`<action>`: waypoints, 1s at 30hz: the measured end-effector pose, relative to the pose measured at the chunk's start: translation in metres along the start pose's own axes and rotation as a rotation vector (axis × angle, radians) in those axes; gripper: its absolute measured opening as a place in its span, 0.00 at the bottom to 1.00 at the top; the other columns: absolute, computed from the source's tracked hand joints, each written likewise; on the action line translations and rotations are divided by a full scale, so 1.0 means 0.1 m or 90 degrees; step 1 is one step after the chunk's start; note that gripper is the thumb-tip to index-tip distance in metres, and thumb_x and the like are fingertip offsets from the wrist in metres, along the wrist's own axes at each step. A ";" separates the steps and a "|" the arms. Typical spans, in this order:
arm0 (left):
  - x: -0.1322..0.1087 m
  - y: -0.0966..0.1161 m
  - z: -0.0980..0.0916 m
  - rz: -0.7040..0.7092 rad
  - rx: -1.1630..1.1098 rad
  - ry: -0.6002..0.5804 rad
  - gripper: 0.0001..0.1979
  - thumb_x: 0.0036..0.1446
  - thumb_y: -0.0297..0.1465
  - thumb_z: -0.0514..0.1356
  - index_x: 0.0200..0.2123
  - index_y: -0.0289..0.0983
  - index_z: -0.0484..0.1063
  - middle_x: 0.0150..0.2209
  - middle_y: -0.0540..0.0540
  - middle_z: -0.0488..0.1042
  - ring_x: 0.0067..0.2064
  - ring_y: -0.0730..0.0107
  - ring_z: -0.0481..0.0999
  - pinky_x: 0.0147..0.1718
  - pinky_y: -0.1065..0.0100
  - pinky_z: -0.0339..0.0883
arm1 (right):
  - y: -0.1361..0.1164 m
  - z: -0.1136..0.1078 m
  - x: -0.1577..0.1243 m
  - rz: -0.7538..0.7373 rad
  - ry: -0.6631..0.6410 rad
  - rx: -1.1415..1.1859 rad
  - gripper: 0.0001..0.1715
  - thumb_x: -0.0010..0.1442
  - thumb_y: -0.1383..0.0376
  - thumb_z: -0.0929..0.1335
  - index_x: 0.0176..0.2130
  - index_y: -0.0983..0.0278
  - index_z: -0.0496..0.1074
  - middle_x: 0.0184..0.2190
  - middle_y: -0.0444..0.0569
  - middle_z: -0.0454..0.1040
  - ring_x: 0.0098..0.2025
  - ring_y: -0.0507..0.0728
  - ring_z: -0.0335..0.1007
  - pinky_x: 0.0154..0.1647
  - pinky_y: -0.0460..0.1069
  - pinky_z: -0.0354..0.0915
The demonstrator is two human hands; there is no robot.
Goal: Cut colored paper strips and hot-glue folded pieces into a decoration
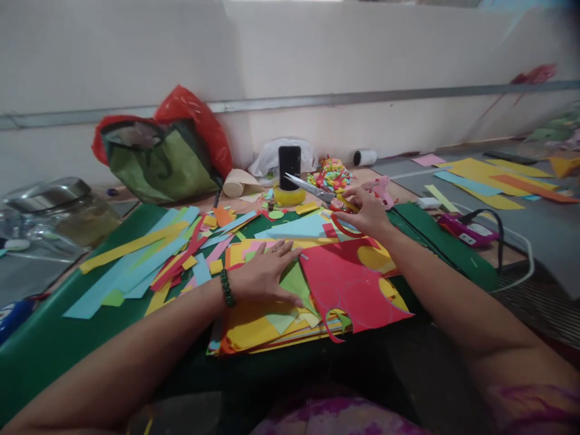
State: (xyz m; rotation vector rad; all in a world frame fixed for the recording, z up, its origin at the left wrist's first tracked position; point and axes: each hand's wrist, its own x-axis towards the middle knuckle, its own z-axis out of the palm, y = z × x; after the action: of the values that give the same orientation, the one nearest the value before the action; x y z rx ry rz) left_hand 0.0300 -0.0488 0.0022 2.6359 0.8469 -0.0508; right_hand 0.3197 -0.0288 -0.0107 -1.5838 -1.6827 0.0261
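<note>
My left hand [265,273] lies flat with its fingers spread on a stack of coloured paper sheets [258,326], beside a red sheet [348,284] with circles drawn on it and round holes cut out. A dark bead bracelet sits on that wrist. My right hand [367,211] is closed around the handles of a pair of scissors [312,188], whose open blades point left and away from me. A curved red paper strip [344,229] hangs under that hand.
Paper strips [149,260] litter the green mat [54,338]. A black phone [289,166] stands on a yellow tape roll by the wall. A green and red bag [158,157] is at the left, a glue gun [462,232] with a cable at the right, and more sheets [489,175] beyond.
</note>
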 end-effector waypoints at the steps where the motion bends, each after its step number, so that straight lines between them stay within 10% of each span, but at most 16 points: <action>1: 0.01 -0.02 -0.05 0.003 -0.053 0.023 0.53 0.46 0.62 0.57 0.67 0.37 0.52 0.69 0.31 0.47 0.69 0.41 0.46 0.64 0.42 0.40 | 0.00 0.01 0.00 0.007 -0.005 0.011 0.25 0.47 0.53 0.73 0.43 0.62 0.69 0.26 0.45 0.74 0.27 0.56 0.70 0.27 0.48 0.58; 6: 0.00 -0.28 -0.39 -0.111 -0.298 0.256 0.30 0.60 0.52 0.47 0.47 0.34 0.73 0.50 0.39 0.75 0.51 0.57 0.73 0.51 0.60 0.66 | 0.01 0.03 0.00 0.013 -0.063 0.021 0.25 0.45 0.55 0.74 0.42 0.62 0.70 0.28 0.47 0.75 0.30 0.58 0.72 0.30 0.50 0.61; 16: -0.04 -0.36 -0.41 -0.236 0.027 0.017 0.22 0.44 0.44 0.66 0.40 0.36 0.73 0.39 0.43 0.76 0.37 0.61 0.73 0.29 0.69 0.58 | 0.10 -0.22 0.06 -0.092 -0.365 0.035 0.25 0.42 0.49 0.74 0.35 0.63 0.72 0.27 0.46 0.70 0.28 0.55 0.65 0.28 0.49 0.60; 25: 0.00 -0.42 -0.39 -0.220 -0.095 -0.042 0.15 0.45 0.42 0.64 0.26 0.38 0.66 0.24 0.51 0.68 0.27 0.69 0.66 0.24 0.70 0.53 | 0.23 -0.18 0.08 0.005 -0.393 -0.084 0.21 0.43 0.57 0.73 0.38 0.63 0.73 0.25 0.46 0.72 0.27 0.57 0.68 0.25 0.49 0.59; 30: 0.01 -0.44 -0.37 -0.190 0.015 0.037 0.22 0.43 0.43 0.65 0.40 0.36 0.73 0.40 0.43 0.73 0.40 0.60 0.71 0.34 0.68 0.61 | 0.26 -0.16 0.09 -0.007 -0.378 -0.136 0.19 0.43 0.58 0.73 0.37 0.61 0.75 0.30 0.49 0.77 0.32 0.60 0.72 0.28 0.51 0.63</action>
State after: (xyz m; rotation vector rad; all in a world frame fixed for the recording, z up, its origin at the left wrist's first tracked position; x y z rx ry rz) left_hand 0.0026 -0.0024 0.0215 2.5203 1.2591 -0.0625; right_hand 0.3507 -0.0236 -0.0090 -1.8432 -2.2043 0.3520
